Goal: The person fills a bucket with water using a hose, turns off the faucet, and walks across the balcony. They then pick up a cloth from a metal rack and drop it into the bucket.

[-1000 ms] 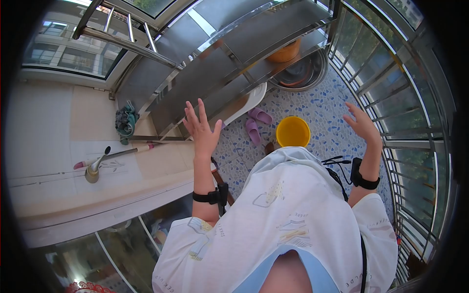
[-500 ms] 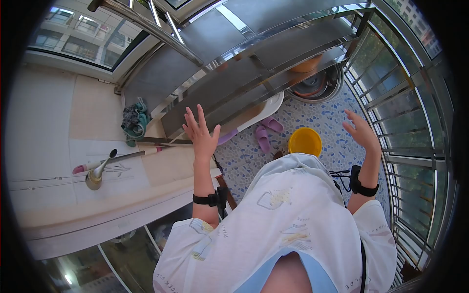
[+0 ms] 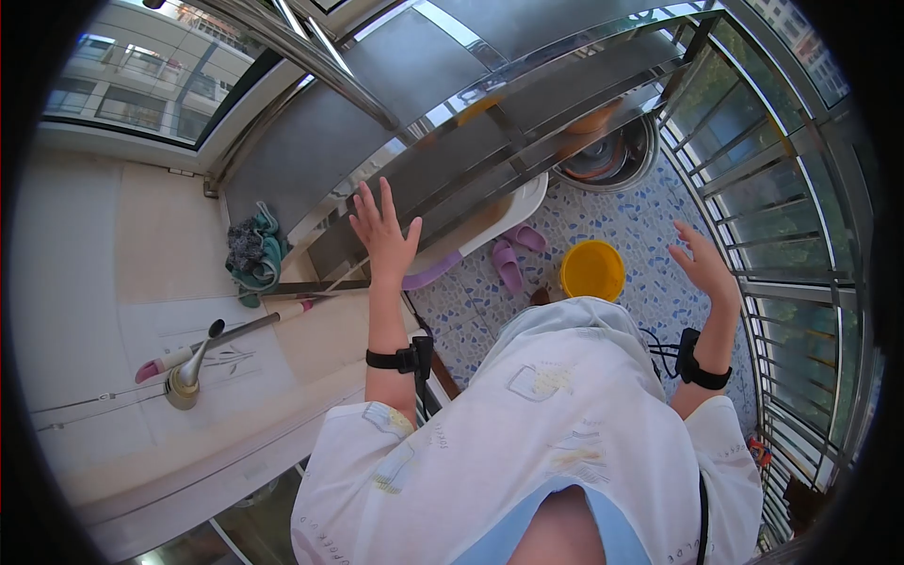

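Observation:
My left hand [image 3: 384, 235] is raised with its fingers spread and holds nothing. It appears in front of the metal shelf [image 3: 452, 155], and whether it touches the shelf I cannot tell. Off to the right, my right hand [image 3: 703, 266] hangs in the air with fingers apart, also bare of any object. It is seen near the barred window railing [image 3: 786, 278]. Between the hands, a yellow bucket [image 3: 592, 270] stands on the patterned floor. A pair of purple slippers [image 3: 508, 267] lies to the left of the bucket.
Under the shelf sit a white tub [image 3: 504, 209] and a round metal basin [image 3: 640, 155]. A green and grey cloth [image 3: 256, 254] hangs at the shelf's left end. On the left ledge [image 3: 75, 254] lie a pink-ended pole [image 3: 231, 336] and a small pot [image 3: 183, 387] holding a spoon-like utensil.
The view has shifted slightly, so the bucket and ledge items sit a little differently. My left hand appears slightly higher against the shelf. Both hands keep nearly the same pose.

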### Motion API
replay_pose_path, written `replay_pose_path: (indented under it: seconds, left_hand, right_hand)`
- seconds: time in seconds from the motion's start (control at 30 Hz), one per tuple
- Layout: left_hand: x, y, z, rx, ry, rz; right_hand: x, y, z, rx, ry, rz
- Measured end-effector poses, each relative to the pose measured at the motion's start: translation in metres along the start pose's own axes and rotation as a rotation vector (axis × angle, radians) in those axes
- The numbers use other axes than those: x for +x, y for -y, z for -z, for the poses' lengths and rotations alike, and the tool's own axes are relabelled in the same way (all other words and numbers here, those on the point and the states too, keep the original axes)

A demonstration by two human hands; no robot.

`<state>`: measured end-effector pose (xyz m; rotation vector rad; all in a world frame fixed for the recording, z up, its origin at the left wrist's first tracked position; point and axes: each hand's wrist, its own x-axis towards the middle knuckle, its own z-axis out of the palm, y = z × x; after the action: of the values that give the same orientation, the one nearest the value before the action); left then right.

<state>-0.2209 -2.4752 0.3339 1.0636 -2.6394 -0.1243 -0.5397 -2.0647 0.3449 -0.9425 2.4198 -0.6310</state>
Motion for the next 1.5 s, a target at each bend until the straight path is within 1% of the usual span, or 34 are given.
replay_pose_path:
  seconds: [0.07,0.2,0.27,0.4,0.47,0.6,0.67,0.9,0.97,1.07,1.1,1.17,1.3,1.4,1.47,1.5]
  left_hand:
    - [0.004,0.008,0.000,0.001,-0.013,0.016]
    - [0.007,0.021,-0.004,0.003,-0.013,0.044]
    - [0.007,0.027,-0.006,0.002,-0.008,0.050]
    - [0.006,0.034,-0.006,-0.015,0.008,0.056]
    - [0.007,0.033,-0.005,-0.007,0.025,0.052]
    - [0.008,0.031,-0.006,0.004,0.042,0.036]
    - [0.011,0.029,-0.006,0.006,0.049,0.033]
    - [0.015,0.013,-0.008,0.019,0.064,-0.002]
    - [0.015,0.008,-0.008,0.020,0.068,-0.005]
    - [0.011,0.001,-0.007,0.015,0.067,0.003]
    - [0.008,-0.001,-0.006,0.013,0.065,0.011]
    - [0.002,-0.007,0.000,0.015,0.061,0.024]
    - [-0.018,-0.016,0.013,0.027,0.044,0.080]
    - [-0.044,-0.019,0.027,0.054,0.006,0.141]
    - [-0.065,-0.021,0.033,0.079,-0.013,0.190]
    - [-0.077,-0.024,0.035,0.096,-0.020,0.223]
  right_hand:
    - [-0.007,0.007,0.003,-0.008,0.009,-0.051]
    - [-0.010,0.010,0.006,0.007,-0.009,-0.072]
    - [-0.011,0.015,0.009,0.015,0.014,-0.145]
    - [-0.010,0.003,0.003,0.001,-0.019,-0.084]
    - [-0.013,0.000,0.001,0.039,-0.050,-0.043]
    - [-0.021,-0.004,-0.002,0.037,-0.040,-0.077]
    - [-0.027,-0.003,-0.001,0.044,-0.035,-0.132]
    - [-0.034,-0.030,-0.010,0.059,-0.048,-0.135]
    - [-0.034,-0.032,-0.012,0.094,-0.048,-0.165]
    - [-0.029,-0.028,-0.011,0.053,0.013,-0.208]
    - [-0.027,-0.030,-0.011,0.049,0.016,-0.201]
    - [-0.024,-0.033,-0.011,0.087,0.007,-0.116]
    - [-0.013,-0.033,-0.003,0.101,0.033,-0.050]
    - [-0.005,-0.031,0.006,0.072,0.068,-0.044]
    - [0.000,-0.042,0.007,0.052,0.046,0.058]
    - [0.002,-0.046,0.011,0.049,0.050,0.071]
